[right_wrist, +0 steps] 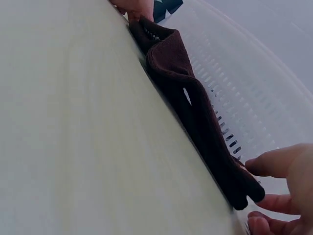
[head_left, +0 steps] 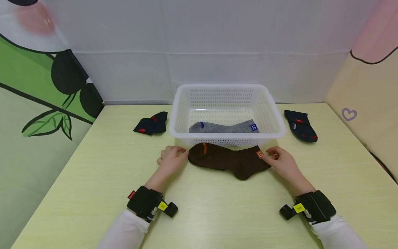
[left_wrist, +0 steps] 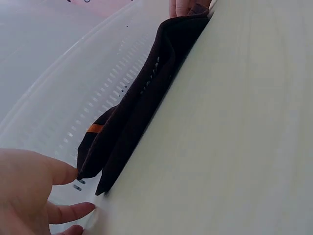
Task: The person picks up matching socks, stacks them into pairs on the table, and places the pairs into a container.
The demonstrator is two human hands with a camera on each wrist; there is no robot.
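A pair of dark brown socks (head_left: 224,157), stacked with orange marks at toe and cuff, lies in front of a white basket (head_left: 273,133). My left hand (head_left: 171,159) is at the toe end. In the left wrist view its thumb (left_wrist: 66,172) touches the toe, while the fingers spread apart below it. At the cuff end my right hand (head_left: 283,164) pinches the edge by the orange label, thumb (right_wrist: 266,164) on top and index finger behind the end. Inside the basket, grey socks (head_left: 222,127) with blue marks lie along the near wall.
A dark navy sock bundle (head_left: 152,124) with red marks lies left of the basket. To its right is another navy sock bundle (head_left: 300,126). The table (head_left: 217,214) meets a pale curtain (head_left: 133,76) behind and patterned cloth at both sides.
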